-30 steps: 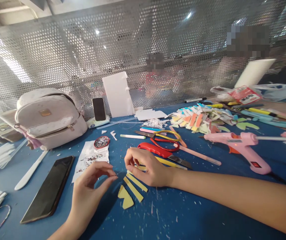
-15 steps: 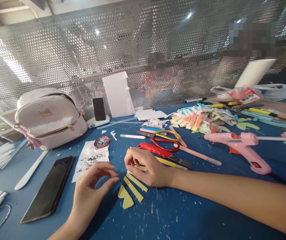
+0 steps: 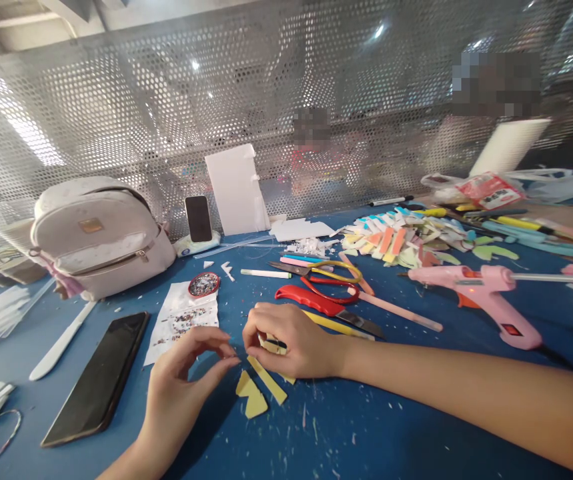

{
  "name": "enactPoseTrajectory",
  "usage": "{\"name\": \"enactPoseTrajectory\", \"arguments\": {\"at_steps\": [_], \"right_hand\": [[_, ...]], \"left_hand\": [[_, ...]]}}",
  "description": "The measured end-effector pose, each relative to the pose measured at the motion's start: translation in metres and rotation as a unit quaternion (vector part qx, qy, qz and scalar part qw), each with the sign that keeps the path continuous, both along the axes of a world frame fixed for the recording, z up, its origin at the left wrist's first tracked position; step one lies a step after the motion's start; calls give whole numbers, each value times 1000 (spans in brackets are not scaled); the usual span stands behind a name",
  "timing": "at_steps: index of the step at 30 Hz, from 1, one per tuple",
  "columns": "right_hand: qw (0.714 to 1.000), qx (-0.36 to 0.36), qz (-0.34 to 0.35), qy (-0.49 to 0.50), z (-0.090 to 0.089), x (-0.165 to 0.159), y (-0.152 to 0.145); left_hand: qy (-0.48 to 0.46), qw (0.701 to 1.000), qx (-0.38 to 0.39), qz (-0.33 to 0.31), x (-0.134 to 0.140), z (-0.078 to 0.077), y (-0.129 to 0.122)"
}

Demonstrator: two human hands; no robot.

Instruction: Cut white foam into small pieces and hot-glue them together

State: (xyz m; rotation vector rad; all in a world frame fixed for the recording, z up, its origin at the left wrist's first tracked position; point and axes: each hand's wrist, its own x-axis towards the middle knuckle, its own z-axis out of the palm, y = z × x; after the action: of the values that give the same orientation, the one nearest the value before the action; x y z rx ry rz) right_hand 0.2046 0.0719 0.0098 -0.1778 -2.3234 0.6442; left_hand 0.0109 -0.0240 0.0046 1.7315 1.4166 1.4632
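On the blue desk (image 3: 376,433), see yellow strip (image 3: 267,381) lying flat between left hand (image 3: 186,380) and right hand (image 3: 291,341), upper end close to the right's fingertips. Notched yellow scrap (image 3: 253,393) just beside it, nearer the edge. Left hand: part open, with fingers and thumb curved and tips almost meeting; cannot tell of anything tiny pinched there. Right hand: loosely curled, with pale yellow showing in the hollow; cannot tell whether gripped or merely lying behind. Past the left hand, white paper (image 3: 172,305) strewn with dark bits, with red-rimmed dish (image 3: 217,285) on it. Past the right hand, red cutter (image 3: 311,299), then scissors (image 3: 309,271). Off right, pink glue gun (image 3: 489,288), with scrap heap (image 3: 391,239) farther back. Off left, black phone (image 3: 99,380) lying flat; behind it, pale bag (image 3: 99,233) standing upright.
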Motion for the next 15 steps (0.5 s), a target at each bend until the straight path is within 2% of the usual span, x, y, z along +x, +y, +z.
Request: {"name": "enactPoseTrajectory", "arguments": {"at_steps": [4,9,15], "right_hand": [[1000,13,9,-2,-1,-3,0],[1000,21,14,2,-2,-5,0],[998,-43,41,2,1,-4,2]], "left_hand": [[71,997,39,-15,-3,-2,1],[111,992,58,-18,-2,-2,2],[126,990,66,-9,-2,-4,3]]}}
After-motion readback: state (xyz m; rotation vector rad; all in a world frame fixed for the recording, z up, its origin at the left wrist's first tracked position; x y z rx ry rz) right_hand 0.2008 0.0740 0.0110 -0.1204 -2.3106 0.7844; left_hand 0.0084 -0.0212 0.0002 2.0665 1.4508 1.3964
